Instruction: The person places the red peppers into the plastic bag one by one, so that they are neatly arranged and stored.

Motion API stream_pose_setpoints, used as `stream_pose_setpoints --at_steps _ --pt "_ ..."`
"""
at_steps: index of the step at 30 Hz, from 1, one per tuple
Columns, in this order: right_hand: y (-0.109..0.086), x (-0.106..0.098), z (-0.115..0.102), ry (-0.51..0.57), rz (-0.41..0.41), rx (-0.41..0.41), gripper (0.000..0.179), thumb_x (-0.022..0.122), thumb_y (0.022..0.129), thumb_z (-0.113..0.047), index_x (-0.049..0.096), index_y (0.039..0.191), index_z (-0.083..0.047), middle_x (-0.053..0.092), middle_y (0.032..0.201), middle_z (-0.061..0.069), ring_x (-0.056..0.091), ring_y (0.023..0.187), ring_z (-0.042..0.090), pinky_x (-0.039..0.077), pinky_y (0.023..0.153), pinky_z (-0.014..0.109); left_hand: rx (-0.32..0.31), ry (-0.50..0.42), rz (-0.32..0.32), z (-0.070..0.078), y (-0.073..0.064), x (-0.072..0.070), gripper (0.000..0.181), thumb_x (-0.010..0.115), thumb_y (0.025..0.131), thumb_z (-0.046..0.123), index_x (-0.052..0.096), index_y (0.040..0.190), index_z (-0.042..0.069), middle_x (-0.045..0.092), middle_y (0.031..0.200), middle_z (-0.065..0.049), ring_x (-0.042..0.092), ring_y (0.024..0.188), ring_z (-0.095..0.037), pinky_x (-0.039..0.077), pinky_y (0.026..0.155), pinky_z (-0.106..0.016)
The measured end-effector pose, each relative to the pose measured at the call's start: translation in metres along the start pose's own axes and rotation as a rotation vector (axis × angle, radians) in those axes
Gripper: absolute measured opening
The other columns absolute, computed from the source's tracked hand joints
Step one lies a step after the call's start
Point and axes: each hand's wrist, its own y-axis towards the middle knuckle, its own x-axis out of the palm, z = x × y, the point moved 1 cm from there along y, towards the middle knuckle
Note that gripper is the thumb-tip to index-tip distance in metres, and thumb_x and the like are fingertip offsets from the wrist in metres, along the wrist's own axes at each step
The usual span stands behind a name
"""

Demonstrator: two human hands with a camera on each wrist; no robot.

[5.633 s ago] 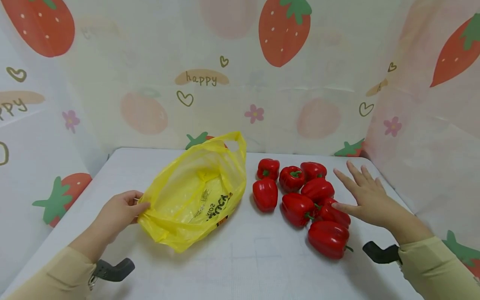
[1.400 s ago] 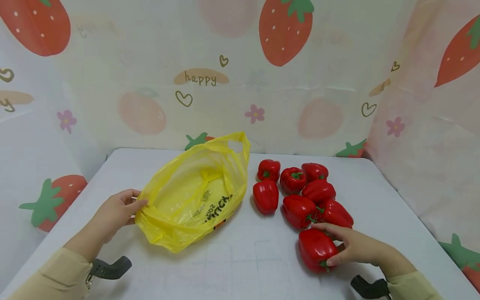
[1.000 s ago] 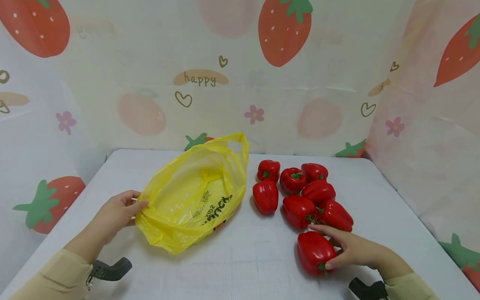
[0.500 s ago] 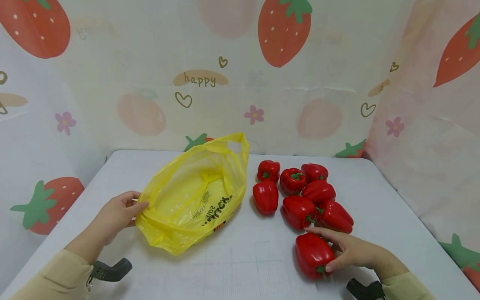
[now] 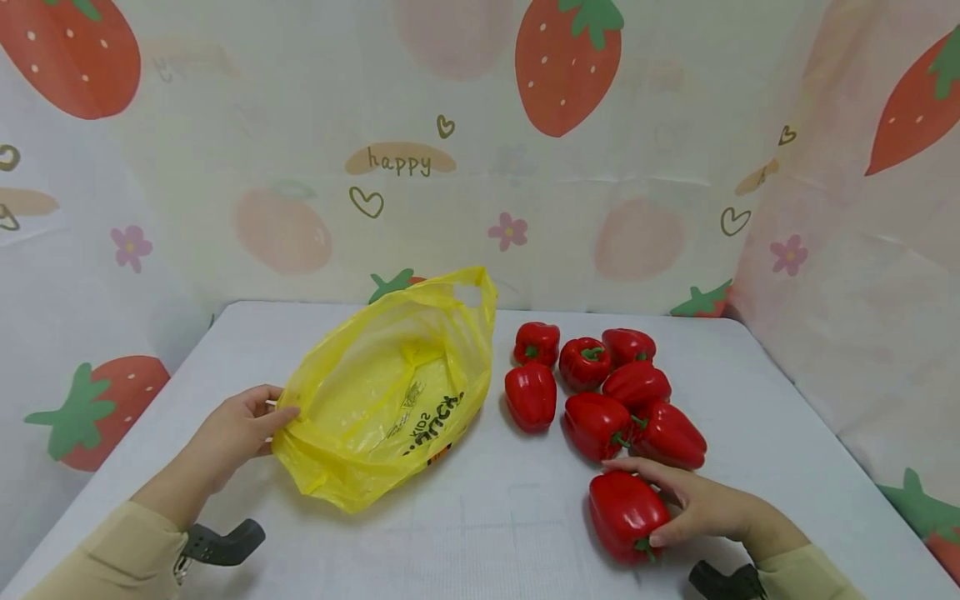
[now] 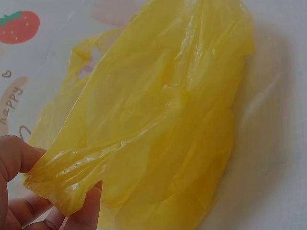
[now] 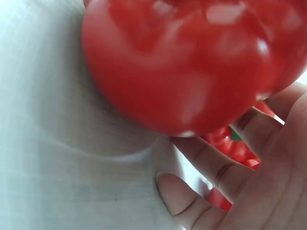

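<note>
My left hand (image 5: 236,433) pinches the left edge of a yellow plastic bag (image 5: 337,467) between thumb and fingers; the left wrist view shows the bag (image 6: 158,120) bunched in that grip. The bag's mouth gapes towards me, its inside lies bare, and dark print shows on it. At the front right, my right hand (image 5: 708,508) holds a red bell pepper (image 5: 624,512), thumb by the green stem and fingers along the far side. In the right wrist view this pepper (image 7: 182,62) is close to the white table surface, fingertips at its side.
Several more red bell peppers (image 5: 595,423) lie in a loose group behind the right hand, right of the bag. White cloth covers the table (image 5: 465,533). A strawberry-printed curtain (image 5: 465,208) stands round the back and sides.
From hovering with spread fingers above the peppers, my right hand has come down and gripped the nearest one. It has drawn it slightly left and towards me, stem turned. Left hand stays on the bag.
</note>
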Motion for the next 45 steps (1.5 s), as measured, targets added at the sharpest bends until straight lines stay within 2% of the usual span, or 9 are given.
stream_pose_setpoints --at_steps 6,12,20,27,32,36,45 --pt "0.0 0.001 -0.001 -0.023 0.019 0.002 0.078 0.073 0.073 -0.018 0.031 0.139 -0.015 0.034 0.133 0.018 0.03 0.12 0.038 0.053 0.079 0.037 0.014 -0.004 -0.003 0.0 0.0 0.0 0.053 0.055 0.089 0.042 0.045 0.124 0.003 0.053 0.111 -0.014 0.055 0.089 -0.021 0.052 0.081 -0.036" --pt "0.001 0.002 -0.003 -0.058 0.072 0.0 0.078 0.075 0.072 -0.021 0.033 0.138 -0.014 0.035 0.132 0.016 0.029 0.12 0.039 0.053 0.079 0.036 0.02 0.003 -0.004 0.0 0.0 0.0 0.053 0.055 0.089 0.042 0.045 0.123 0.003 0.053 0.11 -0.014 0.055 0.09 -0.021 0.052 0.081 -0.036" --pt "0.002 0.002 -0.005 -0.119 0.141 -0.114 0.076 0.075 0.072 -0.021 0.035 0.136 -0.01 0.037 0.132 0.014 0.03 0.121 0.041 0.053 0.079 0.033 0.029 0.002 0.0 -0.001 0.001 0.0 0.053 0.055 0.089 0.043 0.046 0.122 0.003 0.053 0.11 -0.014 0.054 0.09 -0.021 0.053 0.081 -0.036" --pt "0.0 -0.001 -0.014 -0.169 0.217 -0.133 0.079 0.079 0.068 -0.022 0.037 0.135 -0.013 0.037 0.131 0.013 0.029 0.121 0.042 0.054 0.076 0.033 0.032 0.0 0.001 -0.001 0.0 -0.001 0.053 0.055 0.089 0.043 0.046 0.122 0.003 0.053 0.11 -0.014 0.054 0.09 -0.021 0.053 0.08 -0.036" --pt "-0.003 -0.005 -0.026 -0.208 0.243 -0.171 0.08 0.08 0.067 -0.022 0.037 0.135 -0.015 0.036 0.132 0.013 0.029 0.12 0.042 0.054 0.076 0.032 0.028 -0.002 0.002 -0.001 0.0 -0.001 0.053 0.055 0.089 0.043 0.046 0.123 0.003 0.053 0.109 -0.014 0.055 0.09 -0.021 0.053 0.081 -0.036" --pt "-0.004 -0.008 -0.035 -0.25 0.267 -0.205 0.082 0.081 0.067 -0.021 0.037 0.135 -0.014 0.037 0.131 0.01 0.032 0.118 0.039 0.054 0.076 0.03 0.024 0.0 0.006 0.0 -0.001 -0.001 0.053 0.055 0.089 0.042 0.046 0.123 0.003 0.053 0.108 -0.013 0.055 0.089 -0.021 0.052 0.081 -0.036" --pt "0.0 -0.016 -0.047 -0.251 0.273 -0.271 0.083 0.081 0.066 -0.016 0.035 0.136 -0.012 0.038 0.13 0.009 0.037 0.116 0.025 0.054 0.075 0.03 0.041 -0.003 0.004 0.001 -0.001 -0.002 0.049 0.054 0.09 0.041 0.048 0.12 0.003 0.054 0.108 -0.014 0.055 0.088 -0.021 0.053 0.08 -0.035"
